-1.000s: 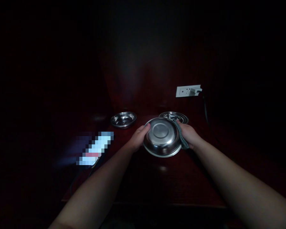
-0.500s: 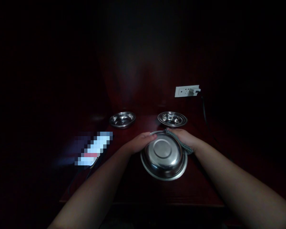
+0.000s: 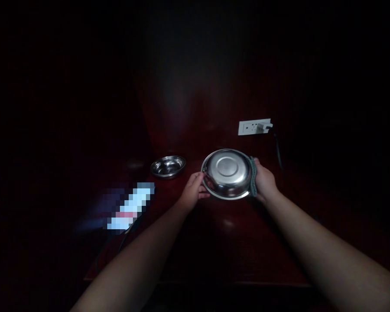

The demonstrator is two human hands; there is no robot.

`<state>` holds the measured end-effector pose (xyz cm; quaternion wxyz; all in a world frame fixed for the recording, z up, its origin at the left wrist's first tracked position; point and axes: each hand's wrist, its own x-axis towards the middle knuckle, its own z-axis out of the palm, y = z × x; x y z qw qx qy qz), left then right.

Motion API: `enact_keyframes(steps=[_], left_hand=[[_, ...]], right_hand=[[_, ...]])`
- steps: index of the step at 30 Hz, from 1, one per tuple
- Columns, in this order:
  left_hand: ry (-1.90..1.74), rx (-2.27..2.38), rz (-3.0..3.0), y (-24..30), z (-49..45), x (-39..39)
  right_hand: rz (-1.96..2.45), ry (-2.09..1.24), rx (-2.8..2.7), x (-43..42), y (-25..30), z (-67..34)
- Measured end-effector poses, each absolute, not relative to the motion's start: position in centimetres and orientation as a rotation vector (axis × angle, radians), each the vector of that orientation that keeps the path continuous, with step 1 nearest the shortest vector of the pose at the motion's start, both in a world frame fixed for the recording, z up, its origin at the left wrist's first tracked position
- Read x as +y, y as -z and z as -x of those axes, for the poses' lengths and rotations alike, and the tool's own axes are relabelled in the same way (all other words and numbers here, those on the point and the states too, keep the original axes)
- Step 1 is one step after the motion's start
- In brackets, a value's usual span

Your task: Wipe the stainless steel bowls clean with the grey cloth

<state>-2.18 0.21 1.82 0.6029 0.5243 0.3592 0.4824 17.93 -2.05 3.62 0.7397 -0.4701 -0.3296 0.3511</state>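
A shiny metal bowl [image 3: 227,173] is held up bottom-side out, its flat base facing me. My left hand [image 3: 193,190] grips the rim on the left side, thumb on the near face. On the opposite side, my right hand [image 3: 264,180] is closed round the rim with a green cloth [image 3: 254,177] between palm and metal. The right fingers are mostly hidden behind the cloth and bowl. To the left on the dark red table stands another metal bowl [image 3: 168,167], upright.
A blurred-out lit screen [image 3: 131,208] lies at the table's left, with a cable by it. On the back wall is a white socket panel [image 3: 254,127] with a plug in it and a black cord [image 3: 278,151] hanging down. The table's front edge [image 3: 227,284] runs below my arms.
The held bowl has moved up and away from me and its tilt has changed, now covering the bowls at the back right. My left hand has shifted from the top rim to the left side.
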Motion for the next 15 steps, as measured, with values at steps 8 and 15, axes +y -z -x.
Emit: enact_keyframes(steps=[8, 15], left_hand=[[-1.078, 0.569, -0.954, -2.1, 1.5, -1.2], [-1.189, 0.728, -1.077, -2.1, 2.2, 0.2]], right_hand=[[0.975, -0.912, -0.671, -1.9, -2.9, -17.1], [1.058, -1.073, -0.715, -2.6, -3.2, -16.8]])
